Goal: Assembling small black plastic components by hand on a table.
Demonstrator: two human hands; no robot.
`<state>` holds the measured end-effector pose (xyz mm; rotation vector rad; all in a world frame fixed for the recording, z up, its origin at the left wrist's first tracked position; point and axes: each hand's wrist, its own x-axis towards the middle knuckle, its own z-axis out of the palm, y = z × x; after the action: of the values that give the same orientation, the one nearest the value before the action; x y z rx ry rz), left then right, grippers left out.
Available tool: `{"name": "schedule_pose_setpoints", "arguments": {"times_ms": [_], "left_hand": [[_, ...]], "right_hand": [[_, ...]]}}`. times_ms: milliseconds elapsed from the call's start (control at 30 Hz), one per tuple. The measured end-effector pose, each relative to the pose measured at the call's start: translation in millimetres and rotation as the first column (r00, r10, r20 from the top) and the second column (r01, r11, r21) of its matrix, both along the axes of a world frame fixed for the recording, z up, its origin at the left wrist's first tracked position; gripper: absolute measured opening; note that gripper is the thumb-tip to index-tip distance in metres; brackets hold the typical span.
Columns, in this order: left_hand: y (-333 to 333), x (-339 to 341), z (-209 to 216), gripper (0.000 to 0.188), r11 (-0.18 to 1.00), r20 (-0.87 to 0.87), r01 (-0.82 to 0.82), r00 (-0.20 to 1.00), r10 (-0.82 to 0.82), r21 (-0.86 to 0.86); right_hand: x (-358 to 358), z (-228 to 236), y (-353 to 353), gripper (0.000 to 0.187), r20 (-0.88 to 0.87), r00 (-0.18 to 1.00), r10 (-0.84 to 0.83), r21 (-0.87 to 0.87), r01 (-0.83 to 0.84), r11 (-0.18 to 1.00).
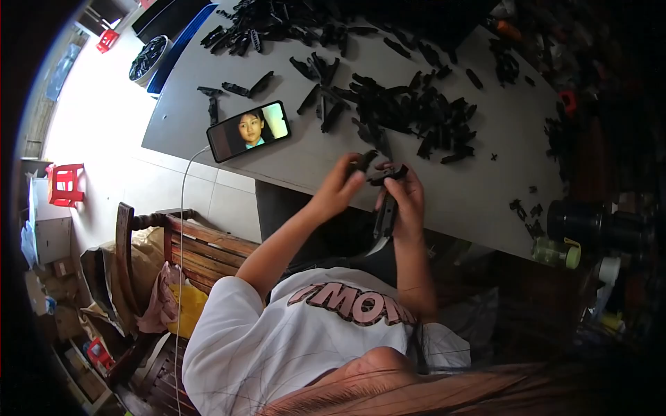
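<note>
My left hand [339,188] is closed, with a small black plastic part [363,161] between thumb and fingers. Close beside it, my right hand [409,202] grips another black plastic part [390,175] at its upper end. A long dark tool or strip [384,219] runs down along the right palm, ending in a pale, shiny tip [378,246]; its exact kind is unclear. Both hands are above the table's near edge. Just beyond them lies a large pile of similar black plastic parts [395,104], loosely heaped.
A grey table [291,156] carries more black parts [277,24] at the back. A phone [248,132] playing video lies left, its white cable [182,229] hanging down. At the right edge stands a green-lidded bottle [555,252]. A wooden bench [208,246] is left, a red stool [66,184] farther off.
</note>
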<state>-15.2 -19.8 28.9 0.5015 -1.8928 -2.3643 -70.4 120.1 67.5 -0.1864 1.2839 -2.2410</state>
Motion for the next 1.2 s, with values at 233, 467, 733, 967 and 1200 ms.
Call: {"name": "schedule_pose_setpoints", "arguments": {"times_ms": [233,467,733,967,1200], "left_hand": [[5.7,5.6,1.8,0.036,0.937,-0.125,0.106,0.98,-0.155,-0.332],[13.7,14.6,9.4,0.036,0.947,-0.198,0.163,0.955,-0.222,-0.278],[11.5,39.4,20.2,0.035,0.876,0.049,0.43,0.902,-0.43,-0.219],[-24.3,13.7,17.4,0.023,0.47,-0.148,-0.014,0.957,-0.249,-0.883],[-58.3,-65.0,17.1,0.027,-0.122,-0.15,-0.136,0.982,0.117,-0.983]], "right_hand": [[11.5,-9.8,-6.7,0.022,-0.1,0.992,-0.081,0.12,0.092,0.988],[24.8,2.9,-4.1,0.027,-0.294,0.934,-0.201,0.3,0.29,0.909],[29.0,-31.7,24.5,0.021,-0.15,0.984,0.091,0.209,-0.058,0.976],[42.9,-51.1,35.8,0.022,-0.316,0.938,0.145,0.445,0.011,0.895],[-52.7,-24.4,38.8,0.019,-0.677,0.731,0.085,0.642,0.531,0.553]]}}
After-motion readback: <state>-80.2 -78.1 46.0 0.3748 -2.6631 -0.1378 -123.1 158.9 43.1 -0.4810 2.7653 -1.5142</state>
